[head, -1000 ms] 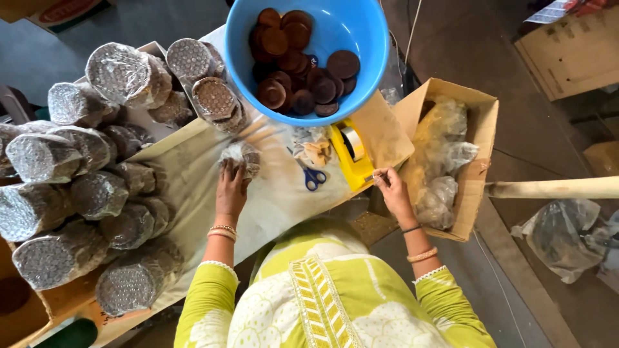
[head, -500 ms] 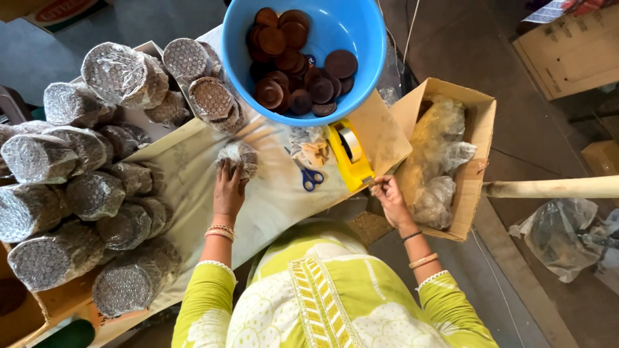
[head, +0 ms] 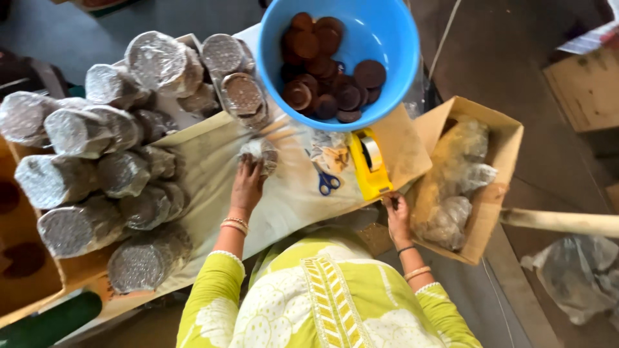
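The person is reaching both arms forward from the body, sleeves in yellow-green ending at the forearms. The left hand (head: 247, 187) is stretching farther ahead, palm down, fingers curling loosely at the tips, with bangles sitting at the wrist. The right hand (head: 398, 216) is staying closer in and off to the side, wrist bending slightly, fingers closing together at the front; a dark band and a bangle are circling that wrist.

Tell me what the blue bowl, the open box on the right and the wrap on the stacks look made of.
Blue bowl: likely plastic, smooth with a slight sheen. Open box: brown cardboard, matte, folded flaps. Wrap on the stacks: thin clear plastic film, crinkled and glinting.
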